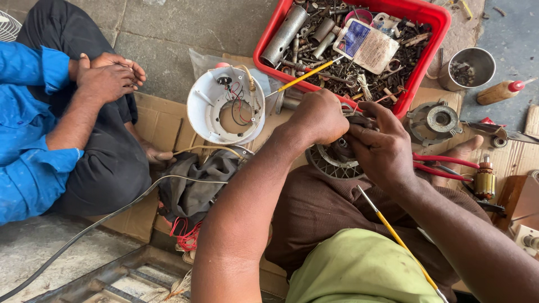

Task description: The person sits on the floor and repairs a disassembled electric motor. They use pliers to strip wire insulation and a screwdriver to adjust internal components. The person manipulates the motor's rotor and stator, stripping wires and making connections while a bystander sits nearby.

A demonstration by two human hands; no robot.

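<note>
While both of the person's hands meet over a round grey metal motor housing with a ribbed rim [328, 161], that housing rests on the lap, on brown trousers [314, 210], just in front of the red plastic tray of screws and metal parts [269, 39]. The left hand [317, 118] is curled into a loose fist on the housing's top edge; what its fingers pinch is hidden. The right hand [382, 147] presses bent fingers onto the dark centre of the housing, closed against it. A thin yellow-handled rod [398, 241] lies across the right forearm. Just left of the left hand sits a white round plastic fan casing with red and black wires [224, 106], on flattened cardboard [160, 120]. Red-handled pliers [443, 165] lie right of the right hand. A second person in a blue shirt [25, 129] sits apart, hands clasped on a knee.
</note>
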